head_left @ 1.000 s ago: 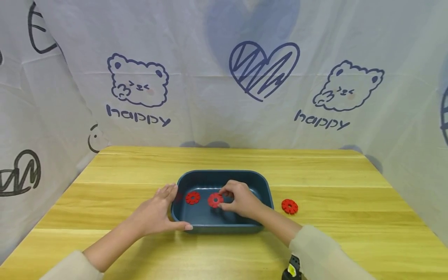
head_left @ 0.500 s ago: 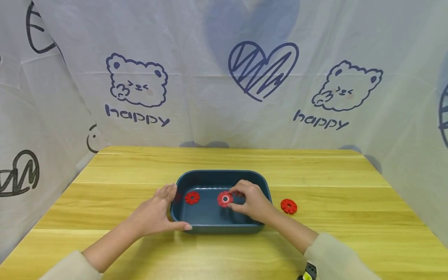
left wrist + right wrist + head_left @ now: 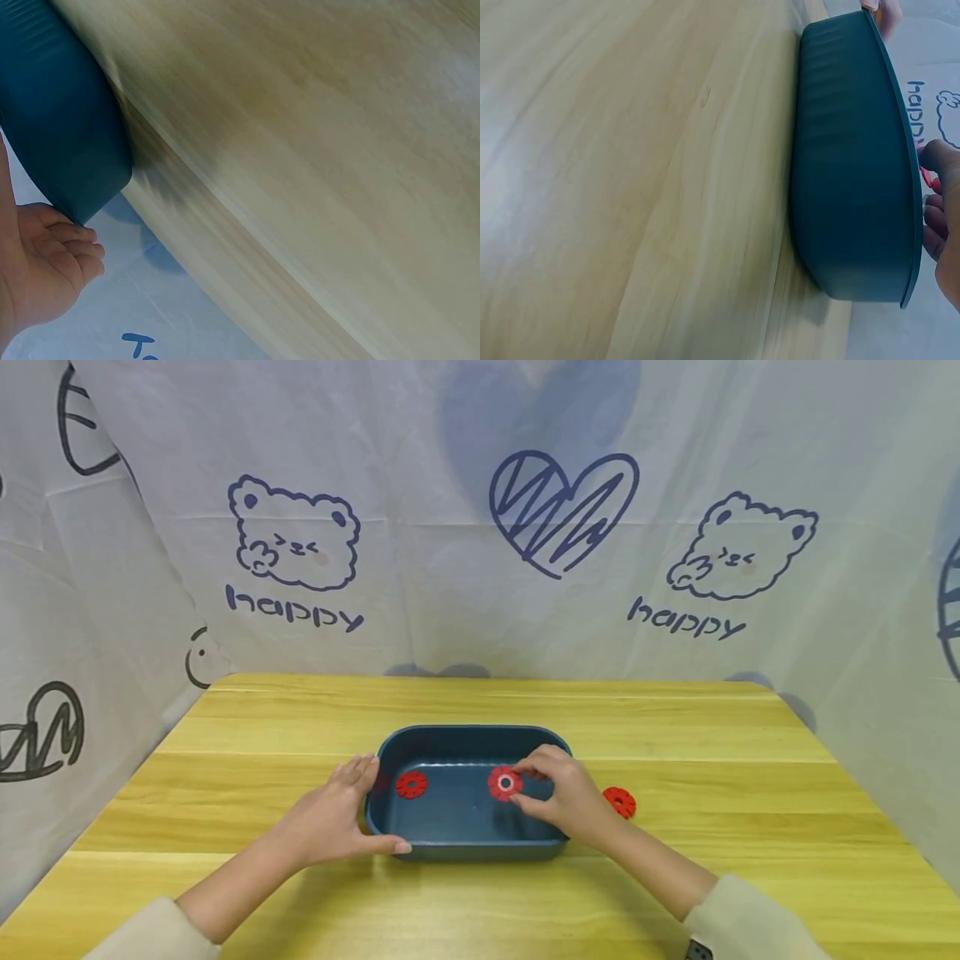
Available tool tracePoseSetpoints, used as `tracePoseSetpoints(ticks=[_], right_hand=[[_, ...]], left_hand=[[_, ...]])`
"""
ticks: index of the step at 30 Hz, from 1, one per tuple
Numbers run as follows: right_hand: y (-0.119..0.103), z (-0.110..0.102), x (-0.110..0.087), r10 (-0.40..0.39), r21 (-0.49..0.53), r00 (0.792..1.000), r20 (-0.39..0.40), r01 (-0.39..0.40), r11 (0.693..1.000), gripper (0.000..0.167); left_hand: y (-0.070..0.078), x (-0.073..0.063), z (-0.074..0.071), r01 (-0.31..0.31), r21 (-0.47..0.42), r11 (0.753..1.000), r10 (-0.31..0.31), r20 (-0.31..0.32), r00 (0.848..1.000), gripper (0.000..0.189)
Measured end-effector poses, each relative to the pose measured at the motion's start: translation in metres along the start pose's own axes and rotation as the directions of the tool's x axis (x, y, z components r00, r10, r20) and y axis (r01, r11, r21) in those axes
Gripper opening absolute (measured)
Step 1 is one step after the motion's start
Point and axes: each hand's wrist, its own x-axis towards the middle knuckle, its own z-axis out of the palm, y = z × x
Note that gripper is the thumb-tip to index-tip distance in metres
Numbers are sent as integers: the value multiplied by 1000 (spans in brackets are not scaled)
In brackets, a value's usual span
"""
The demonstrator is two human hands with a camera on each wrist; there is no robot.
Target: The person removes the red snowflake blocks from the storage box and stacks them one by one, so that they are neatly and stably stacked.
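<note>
A red notched plastic disc (image 3: 506, 783), like a snowflake building piece, is pinched between the thumb and fingers of my right hand (image 3: 564, 789). It is held over the inside of a dark blue-green bin (image 3: 480, 851). Inside the bin, toward its left end, another red disc (image 3: 412, 785) lies on the floor. My left hand (image 3: 339, 814) rests against the bin's left front corner, thumb along the front wall and fingers at the left rim. In the right wrist view the bin's wall (image 3: 855, 165) hides most of the held disc.
A third red disc (image 3: 621, 802) lies on the wooden table (image 3: 480, 910) just right of the bin, partly covered by my right wrist. A white cloth (image 3: 420, 593) with bear and heart drawings hangs behind the table.
My right hand has moved to the right over the bin with the pinched disc, and now partly covers the disc on the table. The left hand has stayed in place.
</note>
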Motion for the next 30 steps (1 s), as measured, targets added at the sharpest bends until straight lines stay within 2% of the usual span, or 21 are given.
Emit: tracePoseSetpoints(ticks=[9, 16, 30], right_hand=[[8, -11, -11, -35, -44, 996, -86, 31, 999, 27], [14, -17, -18, -52, -66, 992, -117, 44, 997, 28], [26, -32, -36, -110, -119, 966, -232, 84, 989, 36]], left_hand=[[1, -1, 0, -1, 1, 1000, 1, -8, 1000, 114], [0, -2, -1, 3, 1, 1000, -3, -5, 1000, 114], [1, -1, -1, -1, -1, 1000, 1, 2, 1000, 115]])
